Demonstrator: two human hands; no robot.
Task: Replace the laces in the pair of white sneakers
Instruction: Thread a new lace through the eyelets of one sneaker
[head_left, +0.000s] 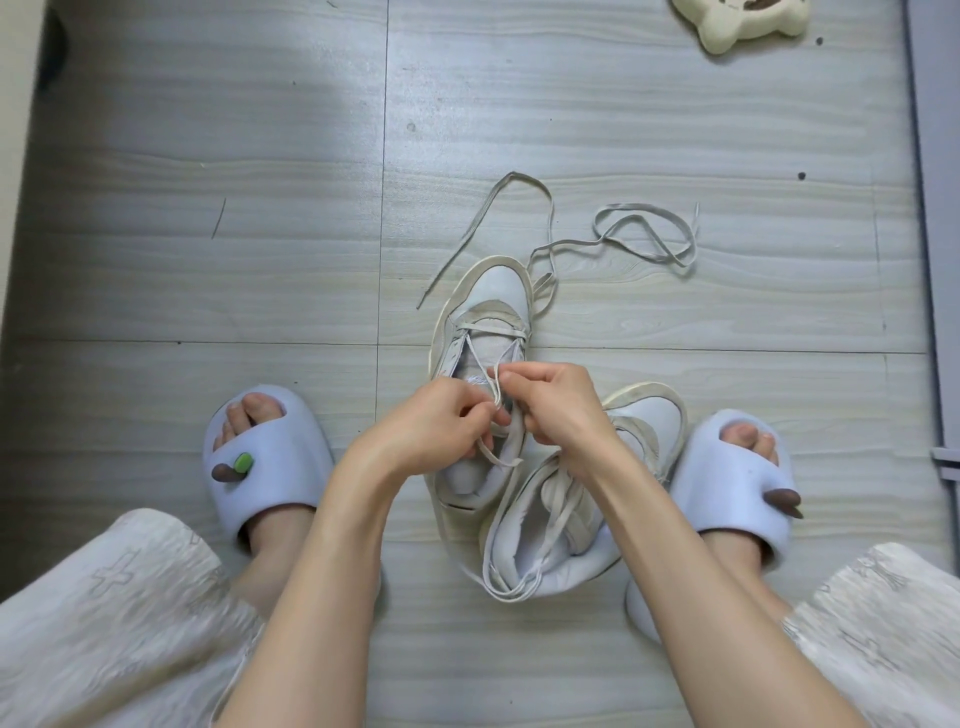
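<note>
Grey wood-grain plank floor, mid-area: two white leather high-top sneakers, touching, between pale lilac foam slippers. Loose off-white flat lace lies just beyond. Left hand and right hand, fingers curled, pinch the thin lace threaded through the farther sneaker.

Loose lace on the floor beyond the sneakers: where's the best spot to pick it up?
Pinch the loose lace at its free tip on the left, coming from above. That end lies straight and single on bare floor, while the right part is looped and tangled over itself.
</note>
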